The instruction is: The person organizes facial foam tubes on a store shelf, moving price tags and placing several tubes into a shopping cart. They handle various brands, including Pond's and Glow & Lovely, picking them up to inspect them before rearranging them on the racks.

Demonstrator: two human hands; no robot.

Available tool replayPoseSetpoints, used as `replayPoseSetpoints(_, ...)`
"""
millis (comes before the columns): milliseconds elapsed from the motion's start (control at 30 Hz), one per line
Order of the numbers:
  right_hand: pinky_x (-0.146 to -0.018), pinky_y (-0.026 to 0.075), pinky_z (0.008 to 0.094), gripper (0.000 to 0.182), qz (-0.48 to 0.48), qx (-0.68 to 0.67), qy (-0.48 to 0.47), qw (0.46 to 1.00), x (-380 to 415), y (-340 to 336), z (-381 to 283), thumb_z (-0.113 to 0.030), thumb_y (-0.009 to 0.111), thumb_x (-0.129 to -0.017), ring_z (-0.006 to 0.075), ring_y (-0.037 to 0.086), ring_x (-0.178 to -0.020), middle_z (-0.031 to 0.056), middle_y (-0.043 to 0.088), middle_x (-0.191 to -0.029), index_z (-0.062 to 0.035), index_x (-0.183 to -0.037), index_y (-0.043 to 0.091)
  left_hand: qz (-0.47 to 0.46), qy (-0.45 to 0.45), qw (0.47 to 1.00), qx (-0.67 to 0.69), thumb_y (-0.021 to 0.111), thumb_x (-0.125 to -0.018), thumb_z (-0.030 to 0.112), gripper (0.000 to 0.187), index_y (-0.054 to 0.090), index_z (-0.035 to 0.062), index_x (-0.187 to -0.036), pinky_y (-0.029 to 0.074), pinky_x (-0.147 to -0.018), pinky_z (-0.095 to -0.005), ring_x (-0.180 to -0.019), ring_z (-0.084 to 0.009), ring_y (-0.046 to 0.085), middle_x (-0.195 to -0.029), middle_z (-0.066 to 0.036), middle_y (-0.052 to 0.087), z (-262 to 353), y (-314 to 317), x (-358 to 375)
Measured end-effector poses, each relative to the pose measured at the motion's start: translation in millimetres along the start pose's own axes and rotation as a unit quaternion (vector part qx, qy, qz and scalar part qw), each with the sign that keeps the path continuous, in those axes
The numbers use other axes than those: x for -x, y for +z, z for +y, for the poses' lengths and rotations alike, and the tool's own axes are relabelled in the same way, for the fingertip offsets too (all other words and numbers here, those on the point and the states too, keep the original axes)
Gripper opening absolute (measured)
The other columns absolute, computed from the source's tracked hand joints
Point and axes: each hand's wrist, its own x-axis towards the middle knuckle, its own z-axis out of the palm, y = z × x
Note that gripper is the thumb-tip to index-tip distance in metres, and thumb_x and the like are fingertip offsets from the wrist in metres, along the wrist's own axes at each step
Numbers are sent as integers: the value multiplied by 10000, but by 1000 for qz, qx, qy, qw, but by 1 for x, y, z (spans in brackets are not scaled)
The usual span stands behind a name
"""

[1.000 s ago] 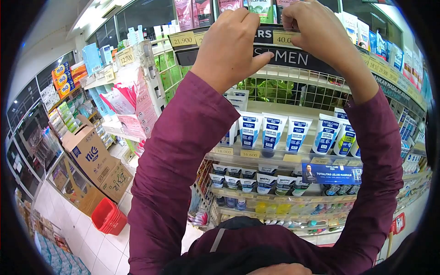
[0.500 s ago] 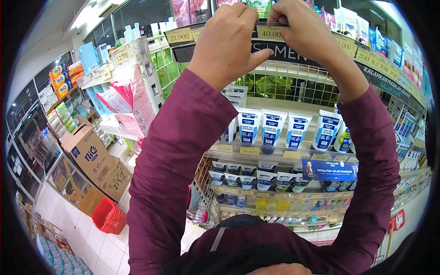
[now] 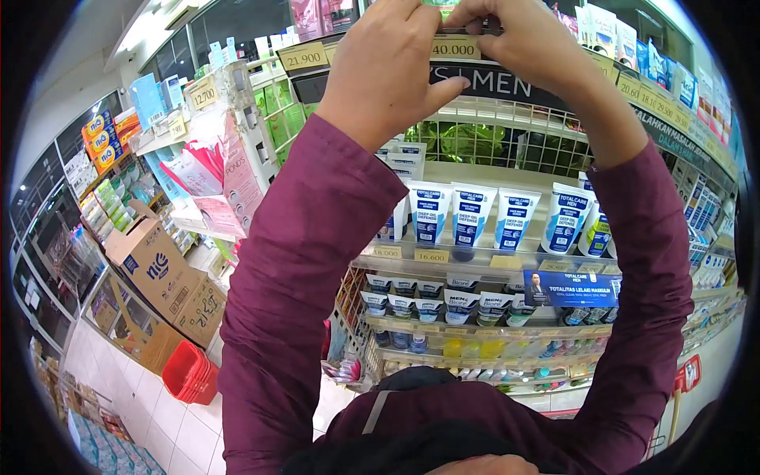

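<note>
Both arms reach up to the top shelf edge. My left hand [image 3: 388,67] is closed, its fingers curled at the top of the view and its thumb stretched toward the sign lettered MEN [image 3: 507,85]. Opposite it, my right hand [image 3: 529,46] is closed too, thumb and fingers bent together just above the yellow price label [image 3: 455,49] reading 40.000. What the fingers grip, if anything, is hidden. A green pack [image 3: 445,6] shows behind and between the hands. Pink packs [image 3: 323,17] stand left of my left hand, above a 21.900 price label [image 3: 304,56].
White-and-blue face wash tubes [image 3: 473,218] line the shelf below, with Biore tubes [image 3: 461,305] under them. A blue promotional card [image 3: 571,289] hangs at the shelf edge. To the left are a cardboard box [image 3: 162,269] and stacked red baskets [image 3: 190,372] on the floor.
The view has shifted slightly, so the shelf labels sit a little differently against my hands. More of the 40.000 label shows. Both hands stay at the top shelf edge, fingers still bent.
</note>
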Motion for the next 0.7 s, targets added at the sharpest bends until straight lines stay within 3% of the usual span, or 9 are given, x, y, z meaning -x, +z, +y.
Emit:
replayPoseSetpoints(67,-753,531,368,229,-20,-34,-12,999,7,-12,1,76,588,-713,288,694,-825,215,704,-871,39,-894,723,6,3,1000,-4,823,-680,224,465,562,-30,-970,487,-794,-405,-880,-323,571,-909,-161,546,0,1,-1)
replayPoseSetpoints(167,-756,529,351,264,144,-38,-75,986,23,-30,6,79,566,-720,254,685,-820,190,710,-903,23,-921,727,18,10,1000,-3,826,-681,231,465,560,-23,-967,488,-786,-409,-867,-324,572,-900,-158,543,0,2,-1)
replayPoseSetpoints(267,-748,521,351,253,101,-55,-35,993,25,-48,50,73,558,-719,267,662,-824,169,688,-905,13,-905,720,-9,-7,1000,-22,832,-676,234,473,555,-16,-966,488,-783,-407,-870,-324,574,-900,-158,547,5,-3,-2)
replayPoseSetpoints(333,-746,511,354,189,103,84,-18,991,42,-48,40,69,563,-711,273,630,-816,140,642,-847,21,-837,696,-16,-24,999,-14,810,-710,200,433,579,-31,-993,491,-806,-406,-910,-330,584,-931,-162,563,6,-3,-2)
replayPoseSetpoints(367,-749,504,370,153,121,128,-53,983,52,-44,28,59,579,-714,286,602,-816,124,606,-840,15,-826,673,-16,-23,1000,-12,810,-710,200,433,579,-31,-993,491,-806,-406,-910,-330,584,-931,-162,563,1,1,-1)
replayPoseSetpoints(400,-749,504,370,153,121,129,-51,983,55,-43,26,59,579,-714,286,602,-816,124,606,-840,15,-826,673,22,15,999,-21,832,-690,264,456,598,0,-979,496,-785,-406,-877,-316,603,-920,-133,586,-5,5,0)
replayPoseSetpoints(433,-767,500,372,176,115,143,-44,982,57,-43,25,54,588,-712,287,599,-838,123,605,-864,3,-858,673,59,52,996,-31,854,-671,327,480,617,32,-965,502,-763,-405,-844,-303,622,-908,-104,608,-10,8,1)
replayPoseSetpoints(700,-878,468,388,288,51,156,-80,983,49,-37,27,12,623,-697,290,559,-971,118,573,-961,-25,-980,665,73,61,995,-36,864,-660,340,487,625,44,-965,506,-747,-400,-840,-296,630,-910,-97,619,-11,12,3)
